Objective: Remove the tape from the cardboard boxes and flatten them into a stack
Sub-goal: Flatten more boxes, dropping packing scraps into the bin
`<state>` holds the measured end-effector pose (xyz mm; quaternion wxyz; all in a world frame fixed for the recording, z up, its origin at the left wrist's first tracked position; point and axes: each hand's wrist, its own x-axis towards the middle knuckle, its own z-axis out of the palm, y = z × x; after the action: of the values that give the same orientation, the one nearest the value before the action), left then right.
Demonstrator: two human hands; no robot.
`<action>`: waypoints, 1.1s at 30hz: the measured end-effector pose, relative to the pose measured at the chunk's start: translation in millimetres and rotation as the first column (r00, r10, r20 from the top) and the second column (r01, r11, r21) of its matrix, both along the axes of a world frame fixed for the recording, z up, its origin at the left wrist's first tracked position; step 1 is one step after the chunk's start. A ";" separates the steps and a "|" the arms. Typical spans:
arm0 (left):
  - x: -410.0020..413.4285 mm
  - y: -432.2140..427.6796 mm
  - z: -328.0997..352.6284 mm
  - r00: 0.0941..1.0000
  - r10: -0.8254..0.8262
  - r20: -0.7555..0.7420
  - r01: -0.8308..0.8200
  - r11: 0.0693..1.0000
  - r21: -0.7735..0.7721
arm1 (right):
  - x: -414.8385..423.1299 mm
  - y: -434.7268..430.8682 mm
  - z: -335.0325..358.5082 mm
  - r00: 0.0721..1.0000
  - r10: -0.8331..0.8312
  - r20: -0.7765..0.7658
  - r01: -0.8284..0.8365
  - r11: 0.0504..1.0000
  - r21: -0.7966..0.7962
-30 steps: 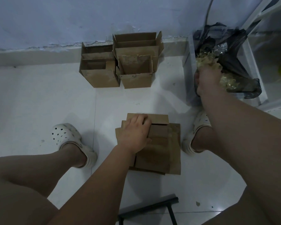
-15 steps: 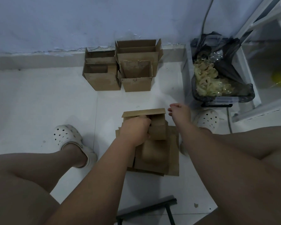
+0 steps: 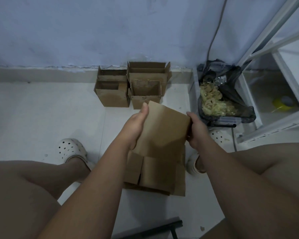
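Smooth white floor (image 3: 41, 118). Open corrugated boxes (image 3: 133, 83) upright against wall, insides partly hidden. Flattened stack (image 3: 155, 178) between feet, far end covered by flat brown box (image 3: 164, 128) held over it. Black-bagged bin (image 3: 231, 116) holds crumpled yellowish tape (image 3: 212, 102). Left hand (image 3: 136, 125): thumb along box's left edge, fingers hidden behind. Right hand (image 3: 195, 130): fingers curled round right edge.

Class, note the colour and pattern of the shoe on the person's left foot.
White shoe, dotted with round holes; the head view shows it best.
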<state>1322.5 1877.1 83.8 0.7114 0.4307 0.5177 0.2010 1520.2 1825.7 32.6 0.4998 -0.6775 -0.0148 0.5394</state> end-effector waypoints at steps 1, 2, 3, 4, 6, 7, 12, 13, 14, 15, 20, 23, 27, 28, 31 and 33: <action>-0.8 0.5 -1.8 0.998 0.052 0.037 -0.048 0.995 -0.085 | -0.3 1.4 3.7 1.000 -0.021 0.006 0.021 0.999 0.037; -2.0 0.9 -3.8 0.992 0.095 0.078 -0.080 0.982 -0.173 | -0.5 2.7 7.4 0.999 -0.026 0.033 0.024 0.998 0.066; -4.2 1.7 -6.1 0.985 0.131 0.108 -0.098 0.959 -0.267 | -0.6 4.5 11.8 0.996 -0.014 0.089 0.007 0.997 0.078; -6.3 2.5 -7.2 0.981 0.156 0.115 -0.105 0.926 -0.362 | -1.5 6.2 16.6 0.985 0.017 0.173 -0.029 0.997 0.068; -11.7 3.3 -9.5 0.988 0.139 0.068 -0.089 0.869 -0.487 | -5.2 9.1 24.7 0.932 0.088 0.351 -0.107 0.994 0.035; -14.3 4.0 -10.9 0.994 0.106 0.041 -0.070 0.855 -0.514 | -6.9 10.1 26.9 0.903 0.124 0.412 -0.145 0.989 0.022; -21.8 9.5 -19.9 0.998 0.062 -0.005 -0.057 0.868 -0.493 | -10.9 8.6 30.5 0.741 0.236 0.628 -0.262 0.964 -0.053; -22.9 10.2 -22.0 0.997 0.039 -0.073 -0.067 0.898 -0.435 | -10.1 8.6 30.9 0.679 0.265 0.684 -0.286 0.954 -0.085; -24.0 10.9 -26.9 0.987 0.028 -0.157 -0.082 0.935 -0.346 | -9.6 8.1 30.8 0.614 0.301 0.730 -0.313 0.941 -0.125; -24.4 10.9 -29.8 0.978 0.057 -0.202 -0.108 0.962 -0.251 | -9.7 7.8 29.9 0.578 0.323 0.749 -0.323 0.934 -0.153; -18.8 8.8 -21.3 0.899 0.257 0.354 -0.149 0.941 -0.304 | -5.0 5.6 25.0 0.879 -0.031 0.476 0.045 0.999 -0.018; -15.8 7.2 -16.1 0.981 -0.140 0.133 0.151 0.986 -0.075 | 1.0 7.5 25.2 0.935 -0.117 0.334 0.147 0.987 -0.065; -15.1 6.6 -10.1 0.876 -0.458 -0.153 0.457 0.888 -0.046 | 5.1 7.7 21.3 0.934 -0.117 0.339 0.161 0.981 -0.105; -15.6 7.4 -10.1 0.866 -0.480 -0.140 0.476 0.877 -0.062 | 6.0 7.2 20.4 0.933 -0.132 0.335 0.179 0.978 -0.112; -15.1 10.3 -8.5 0.829 -0.538 -0.152 0.542 0.840 -0.022 | 7.7 4.8 15.4 0.929 -0.187 0.319 0.243 0.959 -0.145; -13.1 13.2 -8.5 0.814 -0.541 -0.212 0.561 0.827 0.041 | 6.6 2.2 10.9 0.927 -0.211 0.310 0.275 0.945 -0.177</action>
<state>1309.4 1890.3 75.2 0.6629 0.6151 0.4257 -0.0300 1526.8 1828.0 43.5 0.4784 -0.7956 0.0564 0.3673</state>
